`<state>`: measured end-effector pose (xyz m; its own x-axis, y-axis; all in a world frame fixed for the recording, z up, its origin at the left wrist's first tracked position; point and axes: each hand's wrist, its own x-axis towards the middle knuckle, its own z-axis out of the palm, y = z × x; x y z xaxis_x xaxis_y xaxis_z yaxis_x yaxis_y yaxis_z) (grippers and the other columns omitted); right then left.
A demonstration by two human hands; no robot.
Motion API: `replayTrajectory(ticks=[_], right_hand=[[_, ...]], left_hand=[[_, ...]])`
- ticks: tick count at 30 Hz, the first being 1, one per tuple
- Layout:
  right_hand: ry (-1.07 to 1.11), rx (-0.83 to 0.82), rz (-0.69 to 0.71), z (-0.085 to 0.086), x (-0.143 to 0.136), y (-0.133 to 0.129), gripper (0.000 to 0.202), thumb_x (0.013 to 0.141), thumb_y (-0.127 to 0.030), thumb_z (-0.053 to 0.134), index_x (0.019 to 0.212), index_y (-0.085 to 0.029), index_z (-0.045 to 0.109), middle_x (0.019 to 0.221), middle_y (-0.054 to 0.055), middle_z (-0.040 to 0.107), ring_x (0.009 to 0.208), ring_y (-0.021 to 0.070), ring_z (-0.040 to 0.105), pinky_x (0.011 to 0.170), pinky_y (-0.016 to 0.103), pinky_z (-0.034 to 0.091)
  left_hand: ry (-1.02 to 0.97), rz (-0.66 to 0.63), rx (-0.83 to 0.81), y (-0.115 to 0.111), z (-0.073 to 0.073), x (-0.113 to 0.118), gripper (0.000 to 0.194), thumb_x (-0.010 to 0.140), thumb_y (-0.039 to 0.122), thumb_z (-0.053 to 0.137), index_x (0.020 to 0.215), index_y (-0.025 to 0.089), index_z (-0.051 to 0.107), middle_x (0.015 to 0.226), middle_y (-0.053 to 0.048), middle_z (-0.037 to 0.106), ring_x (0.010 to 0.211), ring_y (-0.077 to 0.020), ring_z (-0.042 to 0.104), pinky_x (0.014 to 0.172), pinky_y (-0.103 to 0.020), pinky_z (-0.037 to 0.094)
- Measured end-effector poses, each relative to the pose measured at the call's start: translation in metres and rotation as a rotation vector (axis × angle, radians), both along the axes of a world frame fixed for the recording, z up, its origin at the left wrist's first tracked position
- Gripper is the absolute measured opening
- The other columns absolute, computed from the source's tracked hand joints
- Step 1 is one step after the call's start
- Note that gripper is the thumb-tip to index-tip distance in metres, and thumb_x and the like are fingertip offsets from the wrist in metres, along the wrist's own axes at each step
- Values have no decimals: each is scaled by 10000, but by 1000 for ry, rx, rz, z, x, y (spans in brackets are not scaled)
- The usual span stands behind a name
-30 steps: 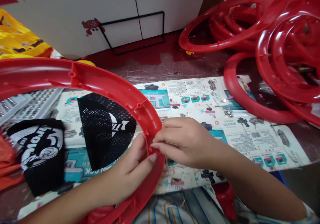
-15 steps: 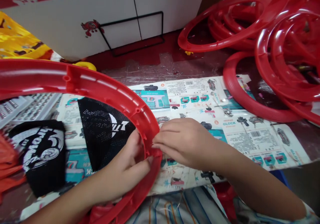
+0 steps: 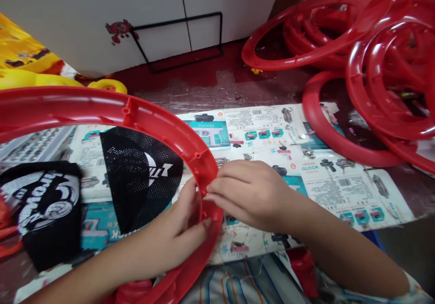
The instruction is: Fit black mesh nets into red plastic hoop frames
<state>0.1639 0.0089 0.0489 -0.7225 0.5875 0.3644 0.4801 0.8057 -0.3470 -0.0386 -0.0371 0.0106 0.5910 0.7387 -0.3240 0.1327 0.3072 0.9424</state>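
A large red plastic ring [image 3: 176, 138] with a hollow, ribbed channel is held up over the table, its left part running out of view. My left hand [image 3: 183, 231] is closed around its right side, thumb on the channel and fingers at the inner edge. At the channel just above that grip, my right hand [image 3: 253, 195] is pinched. Whatever may be between those fingertips is hidden or too small to make out. Beneath the ring lies a black mesh fabric piece [image 3: 136, 168] with white print, and left of it a black printed cloth piece [image 3: 50, 218].
More red rings [image 3: 370, 109] are heaped at the right. A printed cardboard sheet [image 3: 326, 190] covers the table under my hands. At the back stands a white box [image 3: 163, 5] with a black wire frame [image 3: 176, 21]. Yellow plastic parts [image 3: 108, 85] and a small-parts tray [image 3: 37, 145] lie left.
The ring has turned clockwise, its ribs moving right and slightly down. My left hand has moved slightly with it. My right hand stays pinched at nearly the same place.
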Motion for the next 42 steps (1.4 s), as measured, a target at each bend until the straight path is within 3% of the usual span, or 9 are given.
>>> replayTrajectory(ticks=[4,9,15,22,28,32,35,39,42], right_hand=[[-34,1,42,2,0,-2,207,937,-107,482,842,-123,665,799,48,632,729,149,530,649,271,415],[-26,-165,60,5,1,4,220,963,-142,453,907,-103,662,886,79,646,784,155,545,690,267,438],[-95,-159,106,3,5,7,202,934,-108,471,867,-123,661,830,52,629,741,150,512,647,266,413],[-15,-88,132,1,6,8,278,961,-134,436,862,-140,696,805,35,674,754,141,554,662,259,419],[109,-246,93,-3,2,10,267,966,-207,478,827,-136,694,772,42,677,710,129,577,630,241,430],[192,-396,108,-5,1,13,177,904,-167,550,791,-144,684,732,16,659,667,109,566,612,218,422],[243,-461,103,-4,1,14,159,882,-148,568,771,-144,681,720,8,648,656,101,562,608,211,420],[286,-487,97,-1,0,13,150,871,-112,567,776,-122,683,731,14,646,657,95,558,614,209,420],[286,-491,99,1,-1,12,161,878,-105,554,771,-120,674,717,9,629,649,95,548,612,212,419]], left_hand=[[41,-80,71,2,4,-1,669,908,118,472,1496,290,205,1485,-101,405,1364,-276,394,1162,-491,314],[109,-134,61,2,5,-2,660,918,146,477,1494,296,193,1489,-107,387,1334,-282,428,1148,-496,333],[73,-165,-13,-2,0,-4,626,917,204,524,1471,286,244,1252,-87,591,1103,-231,605,966,-366,517],[80,-190,3,1,4,-3,678,941,240,505,1500,313,130,1466,-108,420,1311,-261,462,1124,-429,374],[82,-270,20,5,4,-7,635,942,268,516,1472,308,168,1392,-90,491,1215,-254,528,1070,-437,435],[52,-184,-36,4,-4,-9,702,924,306,567,1495,294,159,1409,-116,476,1244,-278,515,1070,-444,436],[-51,-109,-82,3,-4,-6,665,879,303,654,1446,309,307,1348,-84,532,1227,-263,531,1040,-398,466],[-281,28,-217,4,3,0,384,906,349,631,1277,312,538,1220,-38,630,1118,-203,608,934,-302,523],[-312,157,-273,4,7,7,224,947,348,568,1150,273,626,1071,-38,685,967,-167,665,849,-266,549]])
